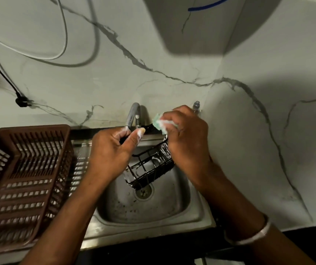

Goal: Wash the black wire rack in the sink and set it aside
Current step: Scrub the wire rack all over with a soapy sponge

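The black wire rack (pixel 149 167) hangs tilted over the steel sink (pixel 197 213), its lower end above the drain. My left hand (pixel 111 152) grips the rack's upper bar, soap foam on the thumb and fingers. My right hand (pixel 185 136) holds a soapy green sponge (pixel 161 124) against the rack's top right end. The hands hide parts of the rack.
A grey tap (pixel 133 115) arches over the sink's back edge; no water stream is visible. A brown plastic dish basket (pixel 19 180) stands on the drainboard to the left. A small bottle top (pixel 197 106) shows behind my right hand. Marble wall at the back and right, with cables upper left.
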`<action>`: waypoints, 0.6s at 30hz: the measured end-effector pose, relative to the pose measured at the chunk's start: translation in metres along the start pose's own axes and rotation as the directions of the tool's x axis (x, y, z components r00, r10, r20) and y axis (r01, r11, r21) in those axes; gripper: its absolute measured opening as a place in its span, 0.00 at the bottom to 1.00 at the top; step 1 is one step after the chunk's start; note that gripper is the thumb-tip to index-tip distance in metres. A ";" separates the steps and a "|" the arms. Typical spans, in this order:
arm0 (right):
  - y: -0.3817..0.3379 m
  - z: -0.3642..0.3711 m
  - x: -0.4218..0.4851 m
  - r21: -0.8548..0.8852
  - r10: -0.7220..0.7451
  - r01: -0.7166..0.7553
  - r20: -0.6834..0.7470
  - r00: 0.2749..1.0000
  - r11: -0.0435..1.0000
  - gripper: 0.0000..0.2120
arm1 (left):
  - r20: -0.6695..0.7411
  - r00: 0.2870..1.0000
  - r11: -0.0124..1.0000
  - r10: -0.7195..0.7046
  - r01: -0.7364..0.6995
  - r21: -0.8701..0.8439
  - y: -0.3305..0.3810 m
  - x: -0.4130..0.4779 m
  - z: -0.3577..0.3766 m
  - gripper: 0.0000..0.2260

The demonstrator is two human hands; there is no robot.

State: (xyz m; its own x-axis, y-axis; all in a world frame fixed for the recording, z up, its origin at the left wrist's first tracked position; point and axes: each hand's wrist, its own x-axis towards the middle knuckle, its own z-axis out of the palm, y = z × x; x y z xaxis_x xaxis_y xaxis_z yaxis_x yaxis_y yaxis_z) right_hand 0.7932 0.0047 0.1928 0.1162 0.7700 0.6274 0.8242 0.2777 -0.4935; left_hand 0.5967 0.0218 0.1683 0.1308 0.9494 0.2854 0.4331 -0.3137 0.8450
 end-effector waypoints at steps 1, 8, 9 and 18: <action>0.001 0.000 0.003 -0.027 -0.036 0.037 0.009 0.999 0.999 0.06 | 0.003 1.000 1.000 0.002 -0.002 -0.001 0.001 0.001 0.000 0.20; -0.008 0.005 0.008 -0.079 -0.093 0.112 0.212 0.973 0.991 0.06 | 0.062 0.993 0.992 0.102 -0.106 0.068 -0.003 0.004 0.007 0.23; -0.007 0.005 0.010 -0.092 -0.073 0.090 0.172 0.982 0.992 0.07 | 0.058 0.993 0.993 0.099 -0.102 0.052 -0.006 0.005 0.007 0.24; 0.003 0.008 -0.010 -0.104 -0.102 0.102 0.011 0.995 0.989 0.08 | -0.014 0.997 0.997 0.070 -0.070 -0.015 -0.014 0.009 0.003 0.24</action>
State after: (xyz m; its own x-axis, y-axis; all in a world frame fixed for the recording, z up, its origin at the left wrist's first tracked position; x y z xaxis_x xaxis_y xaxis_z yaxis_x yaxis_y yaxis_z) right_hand 0.7902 0.0022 0.1798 0.0254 0.7442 0.6675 0.8851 0.2937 -0.3611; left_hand 0.5943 0.0353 0.1577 0.1481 0.9250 0.3498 0.4094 -0.3793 0.8297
